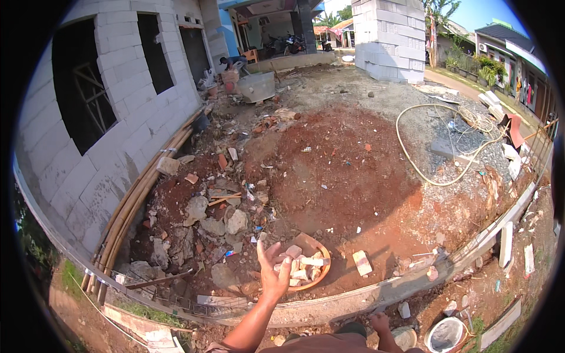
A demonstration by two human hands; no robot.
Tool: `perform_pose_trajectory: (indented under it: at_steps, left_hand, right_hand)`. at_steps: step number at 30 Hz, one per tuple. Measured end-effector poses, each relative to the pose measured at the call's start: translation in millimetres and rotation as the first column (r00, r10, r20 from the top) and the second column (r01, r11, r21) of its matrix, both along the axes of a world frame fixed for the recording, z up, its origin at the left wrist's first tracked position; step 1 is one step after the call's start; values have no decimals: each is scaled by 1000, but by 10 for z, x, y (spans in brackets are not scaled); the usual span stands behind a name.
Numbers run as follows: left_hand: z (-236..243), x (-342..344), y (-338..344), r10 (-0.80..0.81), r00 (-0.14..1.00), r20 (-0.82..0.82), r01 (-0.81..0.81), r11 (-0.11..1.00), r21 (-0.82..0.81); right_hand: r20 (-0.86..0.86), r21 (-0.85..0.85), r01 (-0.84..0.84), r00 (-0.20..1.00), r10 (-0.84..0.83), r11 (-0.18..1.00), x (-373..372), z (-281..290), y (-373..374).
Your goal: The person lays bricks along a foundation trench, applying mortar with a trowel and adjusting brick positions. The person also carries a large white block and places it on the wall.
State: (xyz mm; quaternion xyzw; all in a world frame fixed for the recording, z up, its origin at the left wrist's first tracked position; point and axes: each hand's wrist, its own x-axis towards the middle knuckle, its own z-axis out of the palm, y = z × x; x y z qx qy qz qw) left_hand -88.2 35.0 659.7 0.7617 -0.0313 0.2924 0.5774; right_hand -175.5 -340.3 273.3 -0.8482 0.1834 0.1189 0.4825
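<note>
Two hands show at the lower edge. The left hand [273, 272] is raised, palm up, fingers spread apart and holding nothing, just beside an orange basin [312, 262]. The basin sits on red soil [347, 170] and is full of broken brick pieces [303, 266]. One loose brick [362, 262] lies near it on the right. The right hand [379, 322] is low by the body; I cannot tell if it is closed. A white bucket [445, 335] stands near it.
</note>
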Motion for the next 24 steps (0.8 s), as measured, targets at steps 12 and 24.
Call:
perform_pose_trajectory:
  at_steps: [12,24]
  left_hand:
    - [-3731,-2801,704,558,-61,-828,-190,808,558]
    - [-4391,-2372,-284,546,835,-58,-115,278,954]
  right_hand:
    - [200,138,-213,962,184,967,2002,1751,432]
    - [-258,-89,-552,817,516,829,2047,888,1959]
